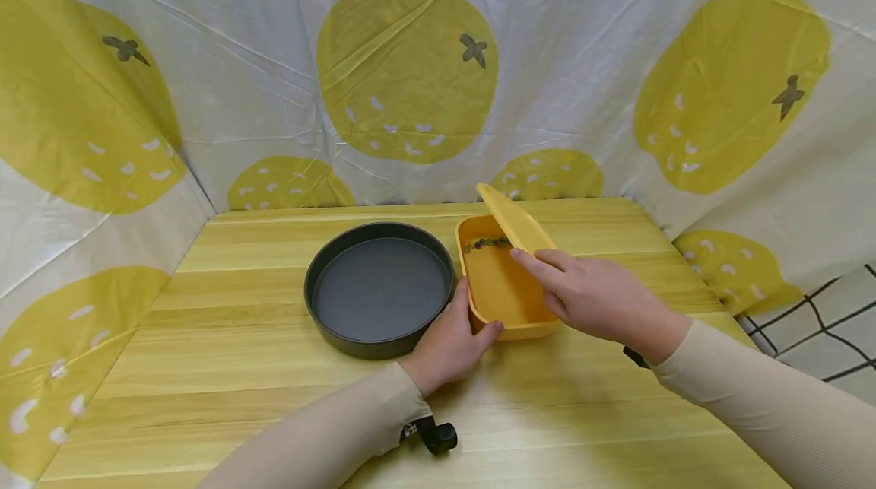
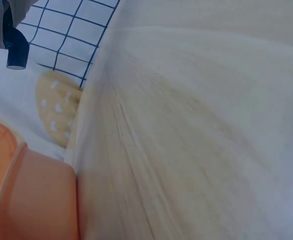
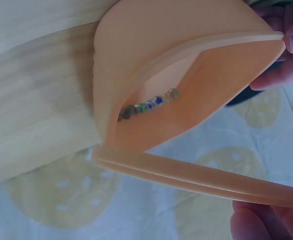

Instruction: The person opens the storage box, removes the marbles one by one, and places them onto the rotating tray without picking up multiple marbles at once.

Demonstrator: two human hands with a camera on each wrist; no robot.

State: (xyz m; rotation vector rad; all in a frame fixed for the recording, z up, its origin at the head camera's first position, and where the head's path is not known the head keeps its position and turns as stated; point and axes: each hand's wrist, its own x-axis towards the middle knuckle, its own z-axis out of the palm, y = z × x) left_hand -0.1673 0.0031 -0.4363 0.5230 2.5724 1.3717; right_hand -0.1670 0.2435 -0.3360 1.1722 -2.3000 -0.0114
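An orange-yellow rectangular box (image 1: 523, 331) stands on the table, with a string of coloured beads (image 1: 487, 243) lying inside near its far end. My left hand (image 1: 452, 344) grips the box at its near left corner, thumb over the rim. Above the box's right side, my right hand (image 1: 591, 295) holds the matching lid (image 1: 518, 219), tilted so the box stays partly uncovered. In the right wrist view, fingertips (image 3: 266, 220) pinch the lid's edge, and green, blue and clear beads (image 3: 151, 103) show inside. The left wrist view catches only the box's outer wall (image 2: 41, 195).
A round dark grey pan (image 1: 383, 284) sits just left of the box, close against my left hand. Wood-grain table (image 1: 226, 367) extends around them. A white curtain (image 1: 575, 55) with yellow fruit prints hangs behind and at the sides.
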